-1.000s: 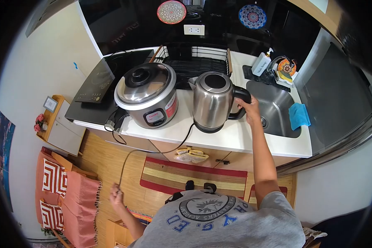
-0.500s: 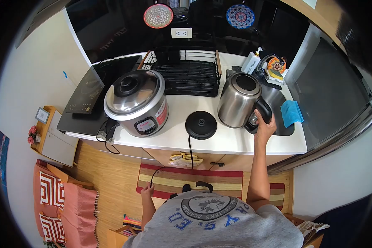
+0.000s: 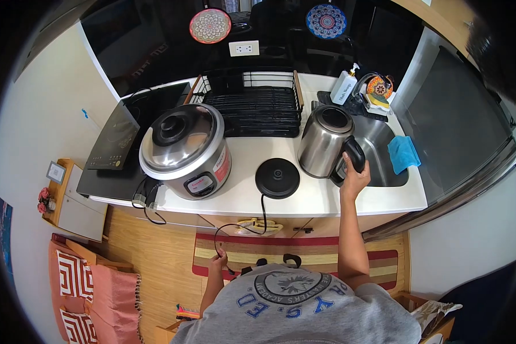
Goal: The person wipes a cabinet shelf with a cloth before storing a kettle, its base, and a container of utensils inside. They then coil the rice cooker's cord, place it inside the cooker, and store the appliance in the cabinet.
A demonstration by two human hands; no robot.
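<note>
My right hand [image 3: 354, 175] is closed round the black handle of a steel electric kettle [image 3: 321, 144], at the counter's right beside the sink. The kettle leans slightly, its lid shut. To its left lies the round black kettle base [image 3: 277, 178], flat on the white counter. A black power cord [image 3: 264, 213] runs from the base over the counter's front edge. Below that edge, my left hand [image 3: 218, 261] pinches the cord near its plug end, which hangs down beside the fingers.
A rice cooker [image 3: 184, 150] stands left of the base. Behind are a black dish rack [image 3: 252, 109] and a wall outlet [image 3: 244, 48]. The sink [image 3: 378, 150] holds a blue cloth [image 3: 403, 153] over its right rim; a dish soap bottle [image 3: 345, 86] stands behind. An induction cooker [image 3: 114, 137] sits far left.
My left hand has moved a little right and up with the cord, which now bends in a larger loop. The kettle has shifted slightly left in view, still in my right hand.
</note>
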